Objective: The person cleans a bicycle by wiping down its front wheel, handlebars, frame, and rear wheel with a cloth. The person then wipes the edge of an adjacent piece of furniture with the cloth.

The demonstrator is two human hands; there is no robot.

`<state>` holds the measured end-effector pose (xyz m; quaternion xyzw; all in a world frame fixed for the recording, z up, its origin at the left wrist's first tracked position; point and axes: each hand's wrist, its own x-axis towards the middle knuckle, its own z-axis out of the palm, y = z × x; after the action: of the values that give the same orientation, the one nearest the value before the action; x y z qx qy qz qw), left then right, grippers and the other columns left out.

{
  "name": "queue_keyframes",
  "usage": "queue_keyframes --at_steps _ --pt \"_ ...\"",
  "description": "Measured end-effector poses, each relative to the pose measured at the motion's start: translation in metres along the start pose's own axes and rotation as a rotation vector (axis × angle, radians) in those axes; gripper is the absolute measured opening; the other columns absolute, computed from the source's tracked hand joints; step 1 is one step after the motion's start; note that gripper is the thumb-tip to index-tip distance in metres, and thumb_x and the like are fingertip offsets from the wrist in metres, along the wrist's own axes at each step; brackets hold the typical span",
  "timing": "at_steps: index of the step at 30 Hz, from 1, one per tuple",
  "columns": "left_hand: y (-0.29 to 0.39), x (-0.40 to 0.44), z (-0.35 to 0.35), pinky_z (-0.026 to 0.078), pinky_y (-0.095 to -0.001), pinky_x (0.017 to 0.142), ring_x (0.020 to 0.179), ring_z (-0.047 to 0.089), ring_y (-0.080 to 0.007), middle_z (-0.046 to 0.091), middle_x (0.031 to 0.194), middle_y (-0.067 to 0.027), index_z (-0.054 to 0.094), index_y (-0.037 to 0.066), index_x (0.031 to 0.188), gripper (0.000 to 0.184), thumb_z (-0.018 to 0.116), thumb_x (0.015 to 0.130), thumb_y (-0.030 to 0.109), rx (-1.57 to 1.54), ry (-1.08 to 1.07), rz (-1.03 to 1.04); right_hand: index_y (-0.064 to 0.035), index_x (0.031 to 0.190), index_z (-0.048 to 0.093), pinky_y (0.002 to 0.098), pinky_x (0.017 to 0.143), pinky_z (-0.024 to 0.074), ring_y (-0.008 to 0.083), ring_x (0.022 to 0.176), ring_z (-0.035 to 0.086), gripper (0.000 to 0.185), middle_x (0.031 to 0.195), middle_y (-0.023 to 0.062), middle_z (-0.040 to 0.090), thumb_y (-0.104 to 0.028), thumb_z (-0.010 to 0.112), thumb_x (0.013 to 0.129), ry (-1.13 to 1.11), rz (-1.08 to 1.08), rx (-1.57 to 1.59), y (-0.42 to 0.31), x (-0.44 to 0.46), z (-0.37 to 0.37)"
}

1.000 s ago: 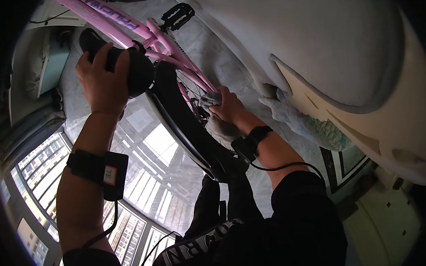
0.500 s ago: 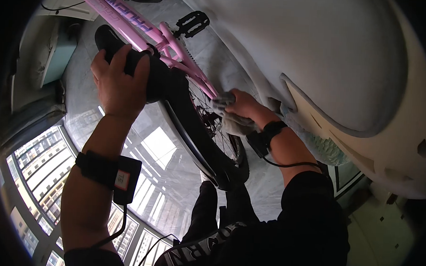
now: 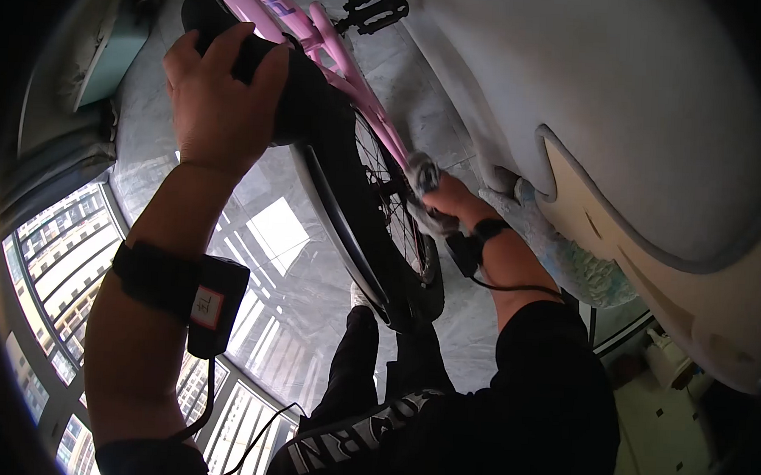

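Observation:
My left hand [image 3: 225,95] grips the black saddle [image 3: 299,102] of a pink bicycle, its fingers spread over the top. Bunched in my right hand [image 3: 452,196] is a grey cloth [image 3: 423,173], which touches the rear end of the pink frame [image 3: 348,73] beside the wheel hub. A black rear fender [image 3: 360,211] runs below the saddle, over the spoked rear wheel [image 3: 401,221]. The right fingertips are partly hidden by the cloth.
A black pedal [image 3: 376,11] sticks out near the top. A large grey and beige padded piece of furniture [image 3: 640,121] fills the right, with a plastic bag [image 3: 595,272] beside it. Grey floor tiles [image 3: 270,233] and barred windows [image 3: 58,240] lie at the left.
The bicycle has shifted up and right in the view. My right hand and the cloth have moved right along the frame's rear end. My left hand stays on the saddle.

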<state>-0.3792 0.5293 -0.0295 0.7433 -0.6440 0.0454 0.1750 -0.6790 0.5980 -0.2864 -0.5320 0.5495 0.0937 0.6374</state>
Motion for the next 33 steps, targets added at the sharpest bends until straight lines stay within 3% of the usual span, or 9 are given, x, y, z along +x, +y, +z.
queue_keyframes --at_steps 2,3,7,11,14,19,23,31,33 --pt "-0.001 0.001 0.000 0.037 -0.0466 0.102 0.122 0.042 -0.0430 0.041 0.129 -0.0290 0.065 0.010 0.117 0.051 0.069 0.078 0.044 0.004 0.005 0.004 -0.0065 0.110 0.066 0.0373 0.079 0.0523 0.0302 0.086 0.067 0.059 0.093 0.0174 0.070 -0.027 0.076 0.055 -0.295 0.131 -0.500 0.056 -0.011 0.007" --pt "-0.001 0.001 0.000 0.037 -0.0466 0.102 0.122 0.042 -0.0429 0.041 0.129 -0.0286 0.065 0.010 0.117 0.051 0.069 0.079 0.044 0.002 0.002 0.005 -0.0039 0.111 0.065 0.0373 0.080 0.0519 0.0304 0.091 0.066 0.062 0.099 0.0178 0.069 -0.028 0.076 0.055 -0.415 0.066 -0.422 0.070 -0.028 0.008" --pt "-0.004 0.001 0.001 0.038 -0.0465 0.102 0.120 0.044 -0.0425 0.042 0.128 -0.0273 0.065 0.011 0.117 0.051 0.068 0.079 0.045 0.026 0.029 0.030 -0.0041 0.122 0.056 0.0402 0.091 0.0467 0.0351 0.105 0.059 0.068 0.111 0.0195 0.063 -0.029 0.073 0.061 -0.037 0.016 -0.257 0.078 -0.051 0.020" --pt "-0.010 0.002 0.003 0.039 -0.0458 0.101 0.120 0.044 -0.0416 0.045 0.127 -0.0274 0.066 0.014 0.116 0.050 0.067 0.079 0.047 0.042 0.033 0.046 -0.0062 0.125 0.050 0.0432 0.100 0.0416 0.0397 0.117 0.049 0.061 0.116 0.0218 0.056 -0.023 0.069 0.070 0.365 -0.420 -0.032 0.002 -0.049 0.034" --pt "-0.020 0.004 0.006 0.040 -0.0444 0.101 0.119 0.046 -0.0414 0.046 0.126 -0.0278 0.067 0.016 0.114 0.048 0.067 0.078 0.047 0.084 0.028 0.107 -0.0004 0.120 0.053 0.0450 0.093 0.0460 0.0420 0.105 0.056 0.058 0.110 0.0252 0.059 -0.025 0.069 0.070 0.534 -0.464 -0.130 0.023 -0.024 0.067" --pt "-0.016 0.003 0.008 0.040 -0.0441 0.101 0.121 0.045 -0.0403 0.047 0.125 -0.0267 0.067 0.016 0.114 0.048 0.068 0.078 0.047 0.073 0.029 0.077 -0.0046 0.125 0.049 0.0433 0.100 0.0424 0.0380 0.120 0.050 0.059 0.126 0.0249 0.054 -0.024 0.069 0.072 -0.065 0.183 -0.438 0.052 -0.041 0.034" --pt "-0.016 0.000 0.012 0.038 -0.0432 0.101 0.118 0.045 -0.0375 0.058 0.124 -0.0116 0.068 0.021 0.111 0.027 0.063 0.085 0.027 0.074 0.103 0.071 -0.0039 0.121 0.051 0.0452 0.095 0.0455 0.0404 0.110 0.055 0.059 0.117 0.0242 0.057 -0.025 0.067 0.068 0.187 0.089 -0.334 0.040 -0.046 0.005" --pt "-0.013 0.001 0.005 0.038 -0.0428 0.102 0.119 0.045 -0.0384 0.052 0.122 -0.0237 0.066 0.015 0.114 0.038 0.065 0.084 0.037 0.130 0.045 0.092 -0.0065 0.123 0.053 0.0443 0.095 0.0446 0.0421 0.112 0.051 0.056 0.116 0.0265 0.054 -0.019 0.066 0.071 0.663 -0.618 -0.033 -0.044 0.041 0.014" --pt "-0.007 0.001 0.002 0.038 -0.0437 0.102 0.120 0.044 -0.0386 0.049 0.125 -0.0235 0.066 0.015 0.114 0.041 0.066 0.081 0.040 0.082 0.035 0.026 -0.0074 0.124 0.053 0.0444 0.095 0.0452 0.0424 0.111 0.053 0.055 0.116 0.0262 0.055 -0.019 0.066 0.072 0.485 -0.341 -0.136 -0.034 0.032 0.020"
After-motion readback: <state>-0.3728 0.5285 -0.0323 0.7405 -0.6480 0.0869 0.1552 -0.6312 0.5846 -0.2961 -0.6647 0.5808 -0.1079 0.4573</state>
